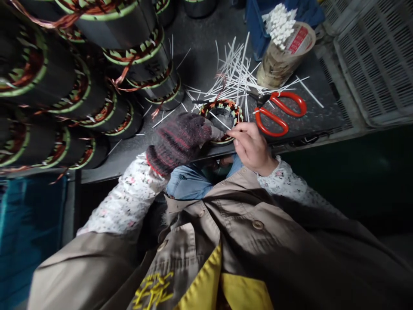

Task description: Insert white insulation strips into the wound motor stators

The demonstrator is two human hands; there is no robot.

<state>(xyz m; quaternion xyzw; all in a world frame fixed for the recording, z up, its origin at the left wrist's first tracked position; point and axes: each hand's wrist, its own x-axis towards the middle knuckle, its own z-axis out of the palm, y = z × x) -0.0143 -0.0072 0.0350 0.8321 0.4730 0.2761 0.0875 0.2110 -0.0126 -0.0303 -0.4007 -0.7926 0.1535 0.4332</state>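
Observation:
A motor stator (pixel 238 113) with copper windings and a pale green rim stands at the table's near edge. My left hand (pixel 182 137), in a dark knitted glove with bare fingertips, is closed against the stator's left and near side. A thin white strip (pixel 219 119) slants across the stator's opening. Its near end is pinched between the thumb and fingers of my right hand (pixel 250 146), which is bare and sits at the stator's right near side. The far end of the strip meets the windings, but I cannot tell whether it passes through them.
Loose white strips (pixel 234 73) lie piled behind the stator. Red-handled scissors (pixel 280 112) rest to the right. A tape-wrapped holder (pixel 277 64) full of white strips stands behind them, near a blue bin (pixel 254 26). Stacked stators (pixel 125 26) crowd the left. White plastic crates (pixel 374 56) stand far right.

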